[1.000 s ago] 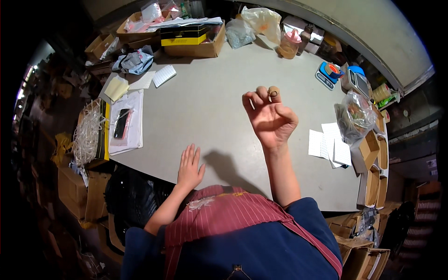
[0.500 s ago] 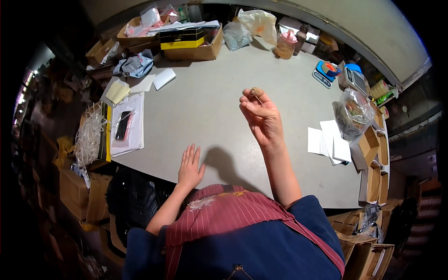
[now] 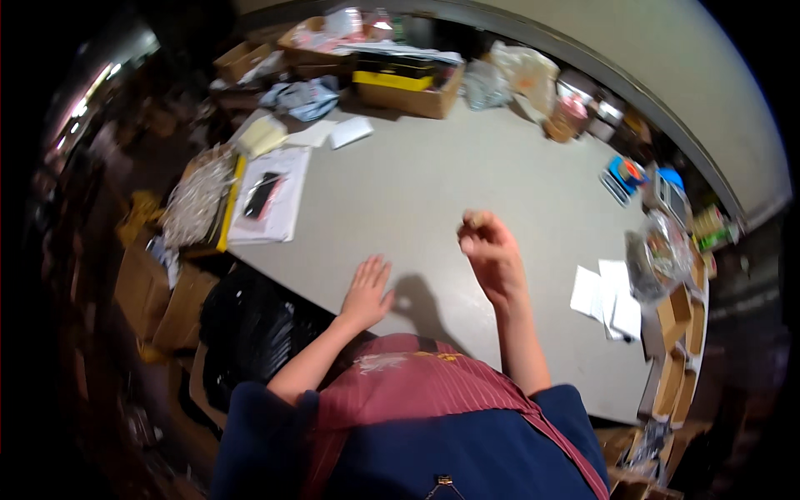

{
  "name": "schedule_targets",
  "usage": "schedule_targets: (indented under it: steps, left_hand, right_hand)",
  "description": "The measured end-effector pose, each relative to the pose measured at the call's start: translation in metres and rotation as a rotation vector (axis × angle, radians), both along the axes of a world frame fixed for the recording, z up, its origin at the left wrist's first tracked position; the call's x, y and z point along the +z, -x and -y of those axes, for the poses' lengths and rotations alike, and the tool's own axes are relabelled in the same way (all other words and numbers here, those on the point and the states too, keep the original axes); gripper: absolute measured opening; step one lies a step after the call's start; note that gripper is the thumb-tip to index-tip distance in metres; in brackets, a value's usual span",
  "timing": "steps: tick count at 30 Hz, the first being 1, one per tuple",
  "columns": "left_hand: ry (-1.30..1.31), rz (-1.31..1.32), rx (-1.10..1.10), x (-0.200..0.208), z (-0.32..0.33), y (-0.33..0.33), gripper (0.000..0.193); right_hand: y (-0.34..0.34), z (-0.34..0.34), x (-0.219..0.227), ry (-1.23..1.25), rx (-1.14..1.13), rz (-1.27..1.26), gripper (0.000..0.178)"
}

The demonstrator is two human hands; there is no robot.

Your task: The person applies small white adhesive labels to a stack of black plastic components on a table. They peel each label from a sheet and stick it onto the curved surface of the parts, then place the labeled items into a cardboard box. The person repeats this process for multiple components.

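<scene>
My right hand (image 3: pixel 498 260) is raised over the grey table (image 3: pixel 400 192), with its thumb and fingers pinched together. Between the fingertips is a small ring-shaped thing (image 3: pixel 477 221), blurred by motion now. My left hand (image 3: pixel 365 292) lies flat near the table's front edge, fingers stretched out and nothing in them. To its left is a phone (image 3: pixel 262 196) in a clear bag on white papers (image 3: pixel 287 208). Right of my raised hand lie several white slips of paper (image 3: pixel 612 296).
Cardboard box (image 3: pixel 421 102) with a yellow-black box stands at the back. A pink-lidded jar (image 3: pixel 567 117) and plastic bags (image 3: pixel 525 75) sit farther right. Blue scale (image 3: pixel 618 183), a filled clear bag (image 3: pixel 658 258) and cardboard trays (image 3: pixel 671 383) line the right edge. White strips (image 3: pixel 200 196) heap at left.
The view has turned, so the table and its things appear shifted right. My right hand sits lower and nearer my body, still pinching the small thing. My left hand stays flat on the table.
</scene>
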State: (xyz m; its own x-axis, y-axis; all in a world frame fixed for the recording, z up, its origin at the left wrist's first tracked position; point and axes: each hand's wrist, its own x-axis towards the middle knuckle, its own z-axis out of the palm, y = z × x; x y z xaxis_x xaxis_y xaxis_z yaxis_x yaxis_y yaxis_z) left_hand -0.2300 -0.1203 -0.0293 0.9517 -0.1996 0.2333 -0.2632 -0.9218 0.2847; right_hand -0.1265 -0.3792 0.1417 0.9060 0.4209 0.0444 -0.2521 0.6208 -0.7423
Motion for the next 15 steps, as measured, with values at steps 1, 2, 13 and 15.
schedule_targets:
  steps: [1,2,13,15]
  left_hand:
    - [0.002,-0.003,0.006,0.0,0.0,0.0,0.063]
    - [0.009,0.014,0.013,-0.001,0.0,0.001,0.062]
    - [0.016,0.015,0.073,-0.017,-0.001,0.005,0.059]
    - [0.0,0.054,0.097,-0.021,-0.001,0.01,0.056]
  right_hand:
    - [0.006,0.0,-0.013,0.059,0.06,-0.01,0.034]
    - [0.013,0.0,-0.029,0.081,0.129,-0.06,0.034]
    - [0.057,-0.014,-0.05,0.126,0.304,-0.171,0.038]
    - [0.056,-0.015,-0.035,0.073,0.321,-0.146,0.037]
